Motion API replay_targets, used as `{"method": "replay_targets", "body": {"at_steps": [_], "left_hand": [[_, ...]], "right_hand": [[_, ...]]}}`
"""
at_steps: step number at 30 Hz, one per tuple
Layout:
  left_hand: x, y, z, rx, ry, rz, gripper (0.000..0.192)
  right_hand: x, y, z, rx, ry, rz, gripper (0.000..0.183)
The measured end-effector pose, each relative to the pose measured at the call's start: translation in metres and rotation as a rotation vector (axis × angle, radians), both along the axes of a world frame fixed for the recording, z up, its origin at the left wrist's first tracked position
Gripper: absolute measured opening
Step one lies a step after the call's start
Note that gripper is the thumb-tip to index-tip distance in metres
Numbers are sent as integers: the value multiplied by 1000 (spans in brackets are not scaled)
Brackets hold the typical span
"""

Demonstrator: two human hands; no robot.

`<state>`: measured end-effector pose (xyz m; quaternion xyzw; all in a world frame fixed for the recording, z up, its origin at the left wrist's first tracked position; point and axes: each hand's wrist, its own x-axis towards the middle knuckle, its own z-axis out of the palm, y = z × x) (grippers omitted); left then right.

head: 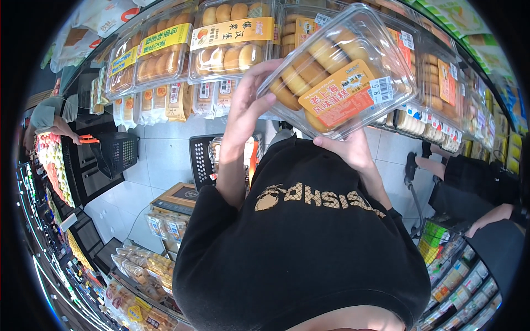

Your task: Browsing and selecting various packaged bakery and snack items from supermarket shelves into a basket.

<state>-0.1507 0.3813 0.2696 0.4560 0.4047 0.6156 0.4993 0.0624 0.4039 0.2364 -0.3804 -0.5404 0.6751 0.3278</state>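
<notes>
A clear plastic clamshell box of small cakes (331,53) is held up in front of my chest, tilted. Its orange label and white price sticker face up towards me. My left hand (250,103) grips the box's left end, thumb on the near side. At the near edge, my right hand (350,151) holds the box from below, its fingers mostly hidden. Just beyond stands a display shelf with clear boxes of buns (232,53) and yellow-labelled bread boxes (161,62). To the right are more cake boxes (441,85) with orange labels.
A black shopping basket (203,161) holding packed food stands by my left arm. Packaged bread (145,265) fills a low stand behind left. At far left a person's hand (75,138) holds another basket (118,153). Another person (468,173) stands to the right with a cart (439,244).
</notes>
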Motion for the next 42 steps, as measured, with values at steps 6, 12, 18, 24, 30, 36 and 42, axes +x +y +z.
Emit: {"method": "replay_targets", "body": {"at_steps": [6, 12, 18, 24, 30, 36, 42], "left_hand": [[-16, -7, -8, -146, 151, -84, 59], [-26, -16, -20, -203, 263, -117, 61], [-16, -15, -13, -221, 192, -23, 55], [-3, -13, -10, -304, 192, 33, 54], [5, -9, -14, -327, 154, 65, 53], [17, -7, -30, -237, 69, 134, 50], [28, -6, -40, -236, -59, 174, 49]], "right_hand": [[5, 3, 10, 98, -28, 31, 52], [9, 4, 15, 234, -228, 56, 61], [-2, 7, 11, 138, 61, -60, 59], [0, 15, 2, 37, 59, -105, 40], [0, 18, -9, 21, 20, -181, 39], [-10, 20, -14, 126, 90, -139, 52], [-12, 25, -17, 143, 59, -130, 72]]}}
